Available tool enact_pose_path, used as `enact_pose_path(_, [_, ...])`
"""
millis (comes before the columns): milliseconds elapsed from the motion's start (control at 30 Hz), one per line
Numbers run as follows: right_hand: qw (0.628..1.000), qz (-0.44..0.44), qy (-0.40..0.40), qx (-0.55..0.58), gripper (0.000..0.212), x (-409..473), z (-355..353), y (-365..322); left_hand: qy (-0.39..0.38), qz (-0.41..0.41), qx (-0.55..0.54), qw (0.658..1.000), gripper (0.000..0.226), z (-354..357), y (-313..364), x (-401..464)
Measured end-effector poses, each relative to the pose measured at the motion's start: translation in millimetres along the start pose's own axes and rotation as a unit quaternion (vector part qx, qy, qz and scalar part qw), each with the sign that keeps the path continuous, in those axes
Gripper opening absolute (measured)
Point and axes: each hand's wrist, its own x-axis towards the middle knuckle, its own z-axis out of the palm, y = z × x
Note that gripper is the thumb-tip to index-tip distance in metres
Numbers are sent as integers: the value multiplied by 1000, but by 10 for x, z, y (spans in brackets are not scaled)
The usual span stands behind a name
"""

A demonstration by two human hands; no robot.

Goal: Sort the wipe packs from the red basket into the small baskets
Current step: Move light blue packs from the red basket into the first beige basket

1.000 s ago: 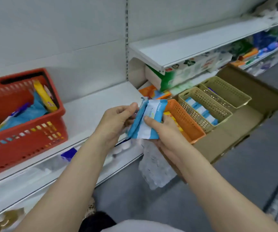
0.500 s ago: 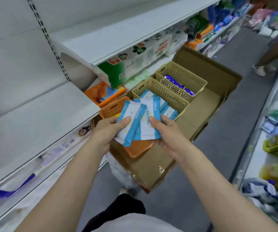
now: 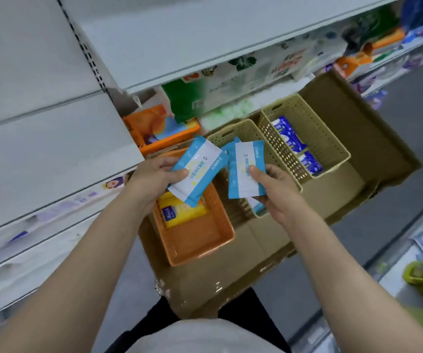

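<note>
Three small baskets sit side by side in a brown cardboard tray (image 3: 373,138) beside white metal shelving (image 3: 52,154): an orange basket (image 3: 200,240) with a yellow pack (image 3: 182,212), a middle beige basket (image 3: 230,135), and a far beige basket (image 3: 330,138) with dark-blue packs (image 3: 289,136). Left hand (image 3: 151,182) grips one blue-and-white wipe pack (image 3: 197,171) over the orange basket; right hand (image 3: 276,192) pinches a second wipe pack (image 3: 247,171) over the middle basket. Grey aisle floor (image 3: 396,200) lies beyond, with stocked shelves (image 3: 358,47) behind the tray and blurred goods at lower right.
</note>
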Motion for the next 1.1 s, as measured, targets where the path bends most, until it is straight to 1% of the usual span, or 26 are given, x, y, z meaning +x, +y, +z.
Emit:
enact_pose_path(133, [996, 2, -71, -49, 20, 549, -88, -164, 83, 1, -32, 996, 25, 161, -91, 128])
enact_pose_path(233, [989, 9, -121, -88, 25, 980, -218, -309, 146, 4, -68, 987, 20, 376, -182, 152])
enact_pose_path(333, [983, 1, -136, -122, 31, 1343, -432, -474, 192, 1, -127, 973, 23, 697, -282, 125])
enact_pose_path(400, [975, -23, -143, -168, 31, 1572, -574, -557, 225, -3, -157, 961, 24, 899, -331, 128])
enact_pose_path(467, [958, -53, -171, -223, 28, 1745, -670, -601, 269, 1, -176, 947, 21, 1051, -388, 139])
enact_pose_path(533, [932, -78, -209, -284, 24, 1872, -707, -599, 305, 8, -188, 933, 18, 1141, -434, 148])
enact_pose_path(633, [891, -92, -258, -363, 21, 2028, -714, -511, 330, 1, -209, 921, 25, 1204, -505, 149])
enact_pose_path(667, [871, -101, -268, -399, 23, 2076, -715, -472, 336, -1, -213, 917, 29, 1218, -527, 148])
enact_pose_path(700, [840, -120, -277, -451, 25, 2130, -716, -436, 343, -2, -217, 914, 31, 1221, -548, 148])
enact_pose_path(733, [791, -144, -291, -519, 27, 2180, -715, -402, 349, -2, -222, 910, 32, 1227, -566, 147])
enact_pose_path(800, [663, -179, -332, -647, 31, 2237, -687, -332, 356, 2, -232, 905, 29, 1242, -599, 141])
enact_pose_path(833, [608, -176, -355, -688, 33, 2254, -667, -288, 357, 3, -237, 904, 26, 1251, -621, 139])
enact_pose_path(867, [567, -168, -376, -714, 34, 2264, -648, -233, 357, 3, -242, 902, 24, 1262, -645, 140])
enact_pose_path(900, [536, -163, -393, -729, 33, 2269, -637, -162, 355, 0, -245, 902, 23, 1269, -666, 137])
enact_pose_path(967, [504, -162, -405, -746, 33, 2277, -643, 6, 352, -9, -247, 903, 26, 1273, -705, 133])
enact_pose_path(1000, [499, -161, -401, -751, 35, 2280, -660, 88, 354, -15, -247, 902, 27, 1271, -723, 137])
enact_pose_path(1033, [503, -157, -391, -755, 38, 2285, -686, 162, 356, -19, -247, 901, 29, 1271, -743, 142])
enact_pose_path(1100, [529, -147, -368, -751, 40, 2302, -743, 278, 355, -20, -245, 902, 29, 1283, -770, 172])
